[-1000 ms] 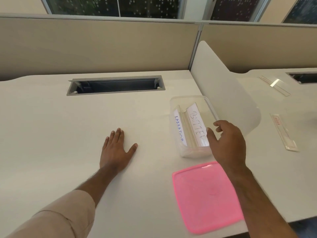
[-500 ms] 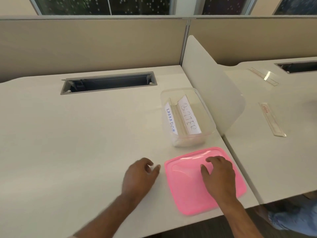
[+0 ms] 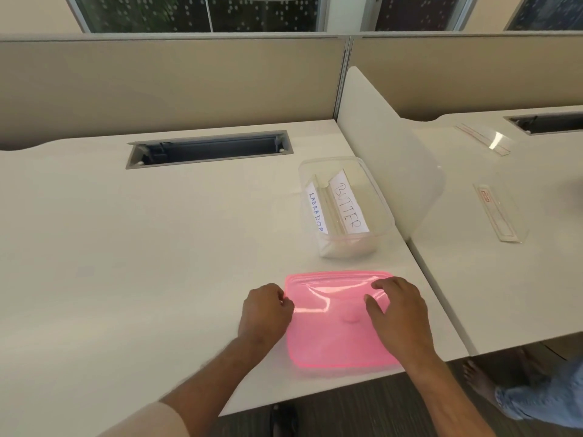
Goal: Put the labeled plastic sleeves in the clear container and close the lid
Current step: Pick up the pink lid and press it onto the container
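The clear container (image 3: 375, 184) stands open on the white desk, near its right edge. Two labeled plastic sleeves lean inside it: one reads LABRADOR (image 3: 316, 212), the other BUTTER (image 3: 348, 205). In front of it the pink lid (image 3: 331, 332) is tipped up, its near edge past the desk's front edge. My left hand (image 3: 265, 310) pinches the lid's left edge. My right hand (image 3: 397, 310) rests with spread fingers on the lid's right part, its thumb on top.
A grey cable slot (image 3: 208, 149) is sunk into the desk at the back. A white divider panel (image 3: 388, 159) stands just right of the container. Two more clear sleeves (image 3: 500, 212) (image 3: 482, 138) lie on the neighbouring desk. A person's bare foot (image 3: 479, 378) is on the floor at right.
My right hand left the container and dropped to the pink lid. My left hand came off the desk and took the lid's left edge; the lid has tilted up.
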Available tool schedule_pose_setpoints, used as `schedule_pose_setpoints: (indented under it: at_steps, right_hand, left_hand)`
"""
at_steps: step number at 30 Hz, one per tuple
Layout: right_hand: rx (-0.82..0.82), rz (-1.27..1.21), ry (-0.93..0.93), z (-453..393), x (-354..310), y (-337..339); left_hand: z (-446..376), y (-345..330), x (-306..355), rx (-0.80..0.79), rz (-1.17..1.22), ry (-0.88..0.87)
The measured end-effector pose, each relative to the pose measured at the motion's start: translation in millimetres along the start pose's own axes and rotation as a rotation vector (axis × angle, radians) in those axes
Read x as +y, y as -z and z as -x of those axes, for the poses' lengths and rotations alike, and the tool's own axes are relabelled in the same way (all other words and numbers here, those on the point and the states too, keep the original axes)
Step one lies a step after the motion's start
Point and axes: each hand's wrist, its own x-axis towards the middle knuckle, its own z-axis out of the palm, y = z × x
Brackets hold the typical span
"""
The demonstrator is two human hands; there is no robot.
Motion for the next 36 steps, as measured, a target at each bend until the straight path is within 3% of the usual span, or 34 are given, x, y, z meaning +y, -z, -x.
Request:
schedule_pose_setpoints:
  at_steps: [6, 12, 20, 25, 28, 32, 36]
  right_hand:
    - [-0.160, -0.115, 0.266, 23.3, -16.9, 11.5]
    - [-0.289, -0.027, 0.521, 37.2, -43.5, 16.9]
    - [0.012, -0.010, 0.808, 22.1, -78.1, 32.4]
    - [0.140, -0.234, 0.689, 4.2, -93.4, 46.8]
    - [0.075, -0.447, 0.573, -14.8, -92.8, 55.2]
    - [-0.077, -0.887, 0.252, -44.1, -88.7, 67.3]
    - [-0.191, -1.070, 0.101, -80.4, -72.0, 74.5]
  left_hand:
    - [13.6, 43.3, -31.7, 0.116, 0.186, 0.075]
    - [20.3, 86.3, -44.7, 0.205, 0.428, 0.160]
    - [25.5, 129.4, -40.9, 0.302, 0.706, 0.177]
    - [31.9, 139.5, -23.5, 0.282, 0.977, 0.103]
    - [31.1, 118.8, -12.2, 0.319, 0.926, 0.071]
    - [26.1, 75.6, 16.8, 0.267, 0.856, 0.033]
    - [5.3, 48.3, 65.4, 0.246, 0.903, -0.061]
